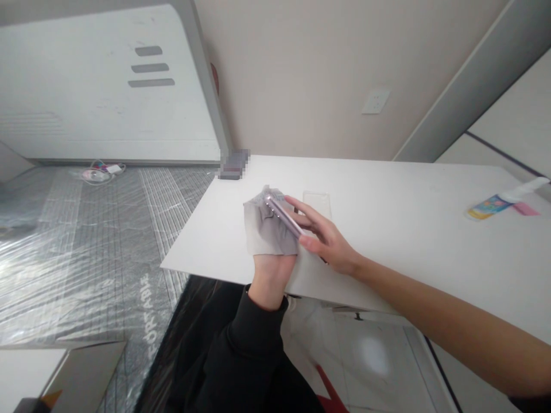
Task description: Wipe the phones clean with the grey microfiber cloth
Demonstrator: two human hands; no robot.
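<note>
Two hands pinch a pink phone [283, 215], right hand [325, 238] bare, left hand [270, 278] under gray cloth [269, 226].

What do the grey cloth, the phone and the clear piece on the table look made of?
The grey cloth looks like matte soft fabric, given its limp folds. The phone has a glossy pinkish edge, probably metal. The clear piece looks like thin transparent plastic, since the table shows through; glass can't be ruled out.
</note>
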